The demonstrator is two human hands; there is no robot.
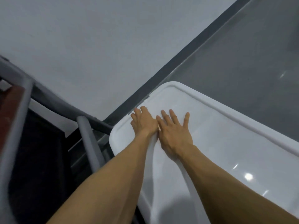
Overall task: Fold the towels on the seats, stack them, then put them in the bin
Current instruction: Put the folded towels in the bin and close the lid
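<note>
A white plastic bin lid [226, 143] with a raised rim fills the lower right of the head view. It covers the bin, so whatever is inside is hidden. My left hand [143, 121] lies flat on the lid near its far left corner, fingers spread and straight. Beside it, touching at the thumb side, my right hand [174, 130] presses flat on the lid with fingers spread. No towel is in view.
A grey metal chair frame [87, 135] with a dark seat [37, 159] and a reddish part [11, 107] stands to the left of the bin. A pale wall [97, 46] with a dark skirting strip [186, 50] runs behind. Glossy grey floor [250, 54] lies at the upper right.
</note>
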